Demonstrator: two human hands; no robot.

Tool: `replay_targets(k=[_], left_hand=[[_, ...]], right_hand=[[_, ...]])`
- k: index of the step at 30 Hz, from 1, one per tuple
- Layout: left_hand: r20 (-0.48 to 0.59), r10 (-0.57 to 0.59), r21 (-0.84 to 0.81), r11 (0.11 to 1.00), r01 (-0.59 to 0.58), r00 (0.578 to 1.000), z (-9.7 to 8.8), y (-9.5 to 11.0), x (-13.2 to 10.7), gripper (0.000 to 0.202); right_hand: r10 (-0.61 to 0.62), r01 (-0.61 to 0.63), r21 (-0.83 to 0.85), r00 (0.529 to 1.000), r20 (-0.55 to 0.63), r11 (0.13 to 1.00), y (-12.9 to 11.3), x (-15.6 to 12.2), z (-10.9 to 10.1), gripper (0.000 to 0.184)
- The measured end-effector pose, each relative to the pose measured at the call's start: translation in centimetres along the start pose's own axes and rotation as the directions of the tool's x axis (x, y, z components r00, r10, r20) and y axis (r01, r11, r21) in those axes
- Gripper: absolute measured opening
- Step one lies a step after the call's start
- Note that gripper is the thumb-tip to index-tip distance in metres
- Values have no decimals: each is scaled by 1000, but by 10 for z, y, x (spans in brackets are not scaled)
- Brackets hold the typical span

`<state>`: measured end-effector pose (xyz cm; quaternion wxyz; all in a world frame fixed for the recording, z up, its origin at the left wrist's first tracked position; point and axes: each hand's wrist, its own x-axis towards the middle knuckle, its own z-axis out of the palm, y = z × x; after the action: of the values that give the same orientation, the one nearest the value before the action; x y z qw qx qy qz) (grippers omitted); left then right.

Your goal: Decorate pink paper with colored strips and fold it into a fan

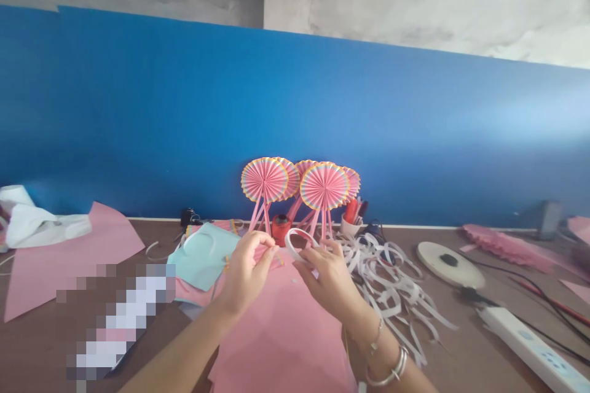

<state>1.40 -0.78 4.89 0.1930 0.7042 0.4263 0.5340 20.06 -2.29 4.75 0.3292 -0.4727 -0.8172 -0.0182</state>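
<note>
My right hand (326, 270), with bracelets at its wrist, holds a thin white ring (288, 242) that looks like a roll of tape. Left of it, my left hand (249, 270) has thumb and forefinger pinched together; anything between them is too small to make out. Both hands are above a pink sheet (281, 325) on the table. Just beyond them, pink pleated paper fans (324, 186) stand on pink sticks against the blue panel. A red round object (281, 228) sits between the sticks.
White paper strips (396, 282) lie tangled at right, near a white disc (449, 264) and a power strip (530, 344) with cables. Left are a light blue sheet (200, 258), another pink sheet (83, 264) and a blurred-out object (124, 319). A blue panel (184, 104) closes the back.
</note>
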Motion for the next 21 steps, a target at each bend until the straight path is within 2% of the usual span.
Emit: replay_targets(k=[4, 6, 9, 12, 15, 17, 19, 21], left_hand=[[29, -195, 16, 981, 195, 980, -17, -14, -10, 17], [20, -290, -6, 957, 290, 957, -25, -23, -17, 19], [15, -443, -77, 893, 443, 896, -34, -36, -30, 22], [13, -498, -99, 862, 497, 867, -40, -42, -42, 27], [-19, -525, -93, 848, 521, 851, -44, -44, -51, 28], [-20, -561, -110, 824, 556, 827, -45, -44, -54, 28], [-4, -593, -131, 799, 587, 805, -46, -46, -55, 29], [24, -611, -128, 783, 609, 791, -47, -50, -55, 30]], right_hand=[[105, -101, -47, 989, 106, 994, 8, 2, -4, 37], [121, -117, -34, 973, 196, 993, 9, 1, -5, 34], [96, -93, -24, 939, 331, 995, 8, -1, -3, 32], [84, -58, -74, 903, 422, 996, 8, -5, 0, 36], [130, -80, -124, 868, 478, 989, 11, -6, 1, 35], [147, -113, -98, 854, 499, 989, 15, -6, 0, 35], [127, -141, -8, 864, 488, 990, 19, -7, -1, 34], [139, -176, 55, 903, 407, 983, 23, -8, -1, 32]])
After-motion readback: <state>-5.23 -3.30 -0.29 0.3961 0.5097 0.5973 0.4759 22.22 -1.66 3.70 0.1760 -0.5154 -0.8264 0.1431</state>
